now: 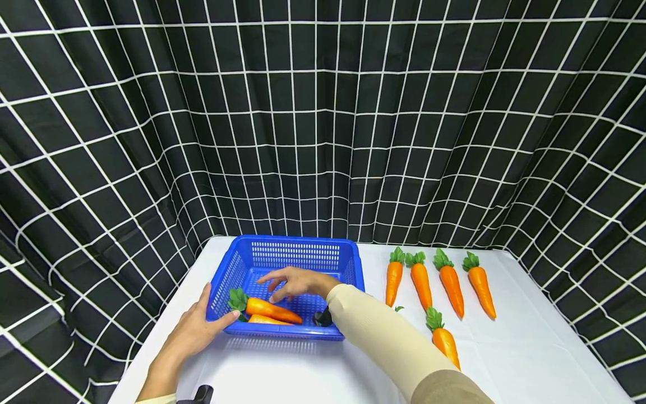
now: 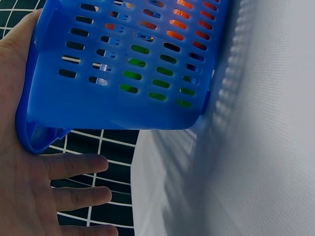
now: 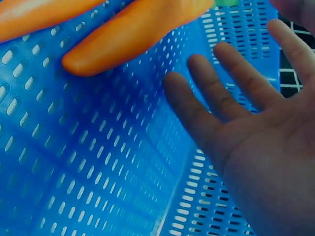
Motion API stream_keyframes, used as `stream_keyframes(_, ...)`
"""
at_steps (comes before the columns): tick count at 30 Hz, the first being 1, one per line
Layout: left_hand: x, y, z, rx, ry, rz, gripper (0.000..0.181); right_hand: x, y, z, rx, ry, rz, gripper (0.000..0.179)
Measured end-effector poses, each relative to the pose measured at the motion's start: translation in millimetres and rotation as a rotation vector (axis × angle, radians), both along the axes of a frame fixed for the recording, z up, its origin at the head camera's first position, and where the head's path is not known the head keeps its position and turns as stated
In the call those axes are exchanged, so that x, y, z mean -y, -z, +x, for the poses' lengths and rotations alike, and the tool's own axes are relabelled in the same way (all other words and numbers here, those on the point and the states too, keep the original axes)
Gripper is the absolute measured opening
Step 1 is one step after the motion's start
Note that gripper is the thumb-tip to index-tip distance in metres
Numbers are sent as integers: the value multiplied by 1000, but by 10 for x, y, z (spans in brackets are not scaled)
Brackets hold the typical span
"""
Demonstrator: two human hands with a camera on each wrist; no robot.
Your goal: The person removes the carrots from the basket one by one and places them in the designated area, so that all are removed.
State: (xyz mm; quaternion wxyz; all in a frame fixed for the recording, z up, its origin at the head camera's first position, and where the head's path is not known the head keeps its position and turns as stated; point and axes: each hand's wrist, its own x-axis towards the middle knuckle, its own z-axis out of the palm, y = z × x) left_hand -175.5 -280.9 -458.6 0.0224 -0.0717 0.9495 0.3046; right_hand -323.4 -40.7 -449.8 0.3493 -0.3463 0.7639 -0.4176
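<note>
A blue perforated plastic basket (image 1: 298, 239) stands on the table with two orange carrots inside, the upper carrot (image 1: 272, 310) and a partly covered lower carrot (image 1: 266, 320). My left hand (image 1: 192, 331) is at the basket's near left corner, its thumb over the rim. In the left wrist view that hand's fingers (image 2: 81, 198) stretch out straight beside the basket wall (image 2: 103, 110). Over the basket's inside hovers my right hand (image 1: 300, 282), fingers spread and holding nothing. The right wrist view shows its palm (image 3: 275, 152) beside the carrot (image 3: 133, 39).
On the white table (image 1: 535, 348), to the basket's right, lie several carrots with green tops, including one carrot (image 1: 481, 286) at the far right and a nearer carrot (image 1: 445, 343). The right sleeve hides part of this area. A black gridded curtain (image 1: 323, 140) surrounds the table.
</note>
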Motion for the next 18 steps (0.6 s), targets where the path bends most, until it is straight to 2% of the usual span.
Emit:
stream_keyframes(10,-2,-5,3,8,-8,-9,113,4,42,17,166,-88,71,60)
stream_keyframes(14,-4,-3,6,5,-12,-10,113,5,56,21,190,-101,87,56)
stream_keyframes(18,-4,0,6,4,-14,-11,114,10,67,29,177,-107,111,57)
